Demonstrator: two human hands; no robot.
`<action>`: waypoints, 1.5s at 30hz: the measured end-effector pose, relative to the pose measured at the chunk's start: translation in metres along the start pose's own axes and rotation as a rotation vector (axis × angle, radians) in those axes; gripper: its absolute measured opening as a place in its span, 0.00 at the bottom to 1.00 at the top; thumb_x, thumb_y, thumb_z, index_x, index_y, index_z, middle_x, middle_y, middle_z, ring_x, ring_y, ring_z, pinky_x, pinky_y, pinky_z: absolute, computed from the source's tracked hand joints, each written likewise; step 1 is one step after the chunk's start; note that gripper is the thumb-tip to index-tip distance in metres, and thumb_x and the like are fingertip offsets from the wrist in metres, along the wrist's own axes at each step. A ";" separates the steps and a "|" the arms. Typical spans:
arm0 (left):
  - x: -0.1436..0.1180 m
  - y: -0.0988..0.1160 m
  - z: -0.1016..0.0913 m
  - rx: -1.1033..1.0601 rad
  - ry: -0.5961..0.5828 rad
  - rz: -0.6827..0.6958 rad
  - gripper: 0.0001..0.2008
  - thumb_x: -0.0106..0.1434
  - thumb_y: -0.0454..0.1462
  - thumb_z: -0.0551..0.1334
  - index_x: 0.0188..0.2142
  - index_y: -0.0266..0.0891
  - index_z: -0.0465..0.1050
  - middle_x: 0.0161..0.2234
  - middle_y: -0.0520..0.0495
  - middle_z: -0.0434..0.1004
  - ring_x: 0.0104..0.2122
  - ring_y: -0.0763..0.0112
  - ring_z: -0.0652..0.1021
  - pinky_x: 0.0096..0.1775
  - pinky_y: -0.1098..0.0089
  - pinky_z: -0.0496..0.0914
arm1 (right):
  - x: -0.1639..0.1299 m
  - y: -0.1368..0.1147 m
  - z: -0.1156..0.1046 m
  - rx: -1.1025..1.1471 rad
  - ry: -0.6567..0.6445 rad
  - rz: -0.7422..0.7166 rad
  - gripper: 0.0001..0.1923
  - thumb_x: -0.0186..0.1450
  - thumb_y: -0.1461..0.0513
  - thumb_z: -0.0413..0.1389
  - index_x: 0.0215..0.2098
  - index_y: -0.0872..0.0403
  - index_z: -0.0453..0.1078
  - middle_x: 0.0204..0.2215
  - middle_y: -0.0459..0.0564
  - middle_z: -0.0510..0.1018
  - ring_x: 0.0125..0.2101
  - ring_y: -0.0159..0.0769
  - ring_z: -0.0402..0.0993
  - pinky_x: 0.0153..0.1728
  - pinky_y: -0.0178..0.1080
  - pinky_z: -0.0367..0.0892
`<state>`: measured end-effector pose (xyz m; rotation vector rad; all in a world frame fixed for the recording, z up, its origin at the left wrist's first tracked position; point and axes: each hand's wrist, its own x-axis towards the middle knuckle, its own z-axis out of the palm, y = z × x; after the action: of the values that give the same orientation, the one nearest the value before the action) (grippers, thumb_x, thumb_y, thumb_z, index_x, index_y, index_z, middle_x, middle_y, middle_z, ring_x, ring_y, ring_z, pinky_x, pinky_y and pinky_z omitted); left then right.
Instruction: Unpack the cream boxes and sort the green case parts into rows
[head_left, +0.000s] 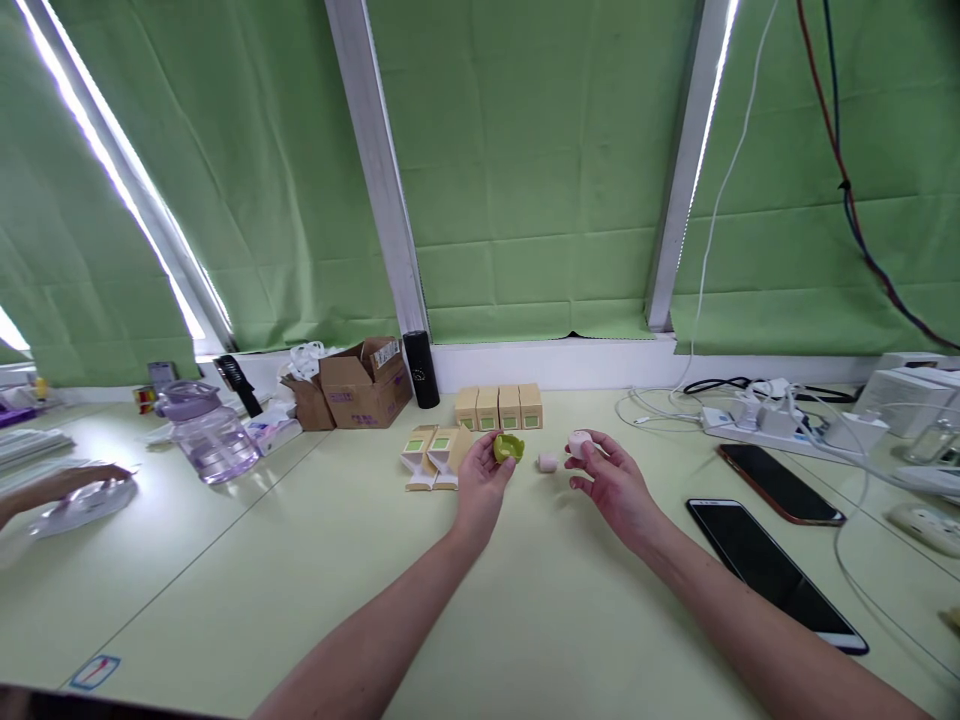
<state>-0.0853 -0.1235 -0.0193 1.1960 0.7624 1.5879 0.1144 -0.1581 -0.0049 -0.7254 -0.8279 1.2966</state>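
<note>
"What are the hands doing?"

"From my remote seat, I see two bare hands reaching in over a pale table [540, 600]. The left hand [481, 472] has thumb and fingers clamped on a small green piece [509, 449], curved and hollow-looking, raised above the tabletop. The right hand [609, 488] pinches a pale pink piece [578, 443] between thumb and fingertips, its lower fingers loosely curled."

"And between them?"

"A second pale pink piece [547, 462] lies on the table, close to the right fingertips. Both pink things look rounded, though they are too small on my feed for me to tell their exact shape."

"What surrounds the hands?"

"Just beyond the left hand, two opened cartons [441, 443] lie side by side. Behind those, four small tan boxes [487, 408] stand in a row, with green labels. To the right, two phones [776, 570] lie screen up near the right forearm. Far left, well apart, a co-worker's hand [86, 480] rests on clear plastic wrapping [90, 508], beyond a lilac pitcher [214, 435]."
</note>
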 end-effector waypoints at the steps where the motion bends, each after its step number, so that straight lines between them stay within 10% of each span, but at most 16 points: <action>1: 0.000 0.000 0.000 -0.002 0.005 0.005 0.27 0.53 0.37 0.77 0.51 0.39 0.74 0.52 0.39 0.79 0.54 0.57 0.79 0.59 0.56 0.71 | 0.000 0.000 0.000 -0.017 0.005 -0.013 0.26 0.52 0.48 0.74 0.44 0.47 0.75 0.41 0.48 0.80 0.37 0.38 0.76 0.31 0.37 0.71; 14: 0.000 -0.001 0.000 -0.001 0.010 0.027 0.26 0.54 0.37 0.76 0.51 0.38 0.74 0.52 0.39 0.79 0.53 0.58 0.80 0.58 0.58 0.73 | 0.008 0.009 -0.006 -0.271 -0.024 -0.160 0.27 0.52 0.51 0.73 0.47 0.49 0.75 0.38 0.49 0.78 0.42 0.41 0.76 0.46 0.47 0.75; 30: 0.003 0.001 -0.002 0.009 0.069 0.038 0.28 0.53 0.39 0.76 0.52 0.39 0.72 0.52 0.38 0.79 0.53 0.57 0.80 0.57 0.58 0.73 | 0.044 0.022 0.015 -1.113 -0.112 -0.512 0.16 0.62 0.68 0.54 0.47 0.50 0.72 0.47 0.51 0.78 0.39 0.38 0.73 0.40 0.41 0.68; 45: 0.005 0.002 -0.003 -0.001 0.078 0.039 0.27 0.54 0.37 0.76 0.52 0.38 0.73 0.52 0.39 0.79 0.53 0.58 0.79 0.59 0.57 0.71 | 0.071 0.055 0.030 -1.703 -0.121 -0.432 0.15 0.62 0.70 0.58 0.44 0.49 0.78 0.43 0.51 0.84 0.48 0.46 0.70 0.45 0.43 0.53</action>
<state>-0.0894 -0.1194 -0.0172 1.1602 0.7921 1.6751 0.0654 -0.0799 -0.0273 -1.6073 -2.0371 -0.0426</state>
